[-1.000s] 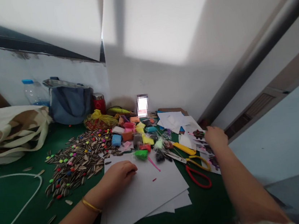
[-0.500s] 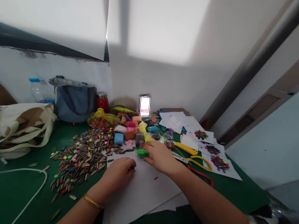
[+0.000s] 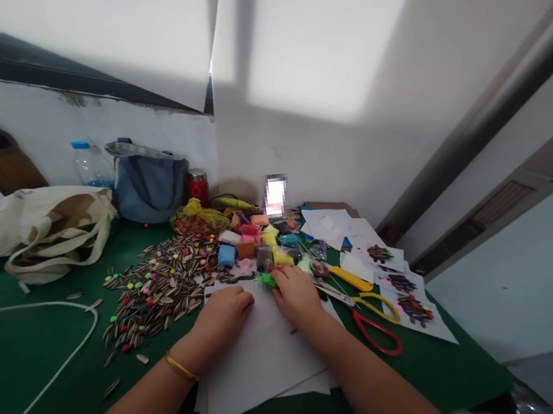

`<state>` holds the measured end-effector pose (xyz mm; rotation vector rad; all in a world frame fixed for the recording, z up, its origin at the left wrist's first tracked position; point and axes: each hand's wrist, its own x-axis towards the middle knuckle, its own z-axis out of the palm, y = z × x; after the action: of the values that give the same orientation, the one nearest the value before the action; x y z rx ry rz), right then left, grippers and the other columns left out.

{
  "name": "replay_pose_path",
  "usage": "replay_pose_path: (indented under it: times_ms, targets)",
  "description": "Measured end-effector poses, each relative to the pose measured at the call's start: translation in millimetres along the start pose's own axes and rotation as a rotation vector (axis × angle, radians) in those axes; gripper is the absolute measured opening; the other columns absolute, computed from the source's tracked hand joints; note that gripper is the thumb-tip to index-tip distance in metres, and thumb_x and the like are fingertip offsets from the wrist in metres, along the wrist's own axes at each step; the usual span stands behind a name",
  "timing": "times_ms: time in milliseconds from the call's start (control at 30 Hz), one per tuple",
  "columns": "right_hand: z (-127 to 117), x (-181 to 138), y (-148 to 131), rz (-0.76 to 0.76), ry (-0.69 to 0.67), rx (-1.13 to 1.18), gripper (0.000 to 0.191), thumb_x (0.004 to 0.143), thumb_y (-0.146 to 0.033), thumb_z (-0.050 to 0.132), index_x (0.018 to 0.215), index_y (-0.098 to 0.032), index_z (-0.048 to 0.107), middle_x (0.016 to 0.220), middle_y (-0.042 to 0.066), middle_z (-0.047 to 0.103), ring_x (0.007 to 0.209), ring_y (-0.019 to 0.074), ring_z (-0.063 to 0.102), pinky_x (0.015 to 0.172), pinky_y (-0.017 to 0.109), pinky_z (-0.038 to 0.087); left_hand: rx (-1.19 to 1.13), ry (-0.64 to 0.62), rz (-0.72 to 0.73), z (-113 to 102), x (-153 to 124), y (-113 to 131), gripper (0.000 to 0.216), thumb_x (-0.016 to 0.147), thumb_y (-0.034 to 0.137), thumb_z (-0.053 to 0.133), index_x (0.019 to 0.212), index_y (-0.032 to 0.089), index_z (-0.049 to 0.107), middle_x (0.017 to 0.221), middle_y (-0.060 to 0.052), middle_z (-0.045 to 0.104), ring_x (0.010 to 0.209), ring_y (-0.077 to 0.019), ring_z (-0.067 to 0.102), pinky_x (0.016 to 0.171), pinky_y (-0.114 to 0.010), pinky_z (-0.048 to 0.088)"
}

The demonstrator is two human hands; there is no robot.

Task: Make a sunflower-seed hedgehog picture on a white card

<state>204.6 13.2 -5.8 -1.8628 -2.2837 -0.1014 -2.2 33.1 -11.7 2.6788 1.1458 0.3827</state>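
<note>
My right hand [image 3: 297,296] is above the far part of a stack of white paper [image 3: 255,364]. Its fingers close on a small bright green clay packet [image 3: 267,280] in clear wrapping. To its left, my left hand [image 3: 226,314] rests on the paper with fingers curled together; what they hold, if anything, is hidden. Just beyond both hands lie several wrapped packets of coloured clay, among them a blue one [image 3: 227,255] and a yellow one [image 3: 282,256]. A small red piece [image 3: 294,331] lies on the sheet beside my right wrist.
Striped sunflower seeds [image 3: 165,288] mixed with coloured balls spread on the left. Scissors [image 3: 363,300] and a yellow utility knife [image 3: 350,278] lie right. Beyond are paper sheets with seed pictures [image 3: 414,309]. Bags [image 3: 150,182], a red flask [image 3: 198,188] and a white cable [image 3: 83,331] surround the area.
The view has shifted so that the table's things sit further right. My right hand stays at the green packet, now covering more of it. My left hand stays on the paper.
</note>
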Motion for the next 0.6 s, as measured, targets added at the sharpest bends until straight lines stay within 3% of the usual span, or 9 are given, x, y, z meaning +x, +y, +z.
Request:
replay_pose_path:
  times_ms: [400, 600]
  targets:
    - [-0.5, 5.9, 9.1, 0.033, -0.002, 0.013, 0.034, 0.093, -0.024, 0.055, 0.127, -0.021, 0.056, 0.113, 0.01, 0.066, 0.104, 0.0248, 0.055, 0.088, 0.034, 0.038, -0.063, 0.112, -0.088, 5.4, 3.7, -12.8, 0.025, 0.09, 0.018, 0.048, 0.097, 0.021, 0.072, 0.094, -0.009, 0.066, 0.091, -0.0214, 0.06, 0.082, -0.032, 0.043]
    - [-3.2, 0.7, 16.2, 0.004, -0.017, 0.022, 0.028, 0.092, -0.028, 0.057, 0.119, -0.021, 0.061, 0.111, 0.008, 0.066, 0.104, 0.0246, 0.055, 0.088, 0.032, 0.039, 0.056, 0.102, -0.088, 7.1, 5.6, -14.4, 0.019, 0.091, 0.019, 0.05, 0.09, 0.02, 0.069, 0.093, -0.008, 0.065, 0.09, -0.0224, 0.06, 0.081, -0.033, 0.042]
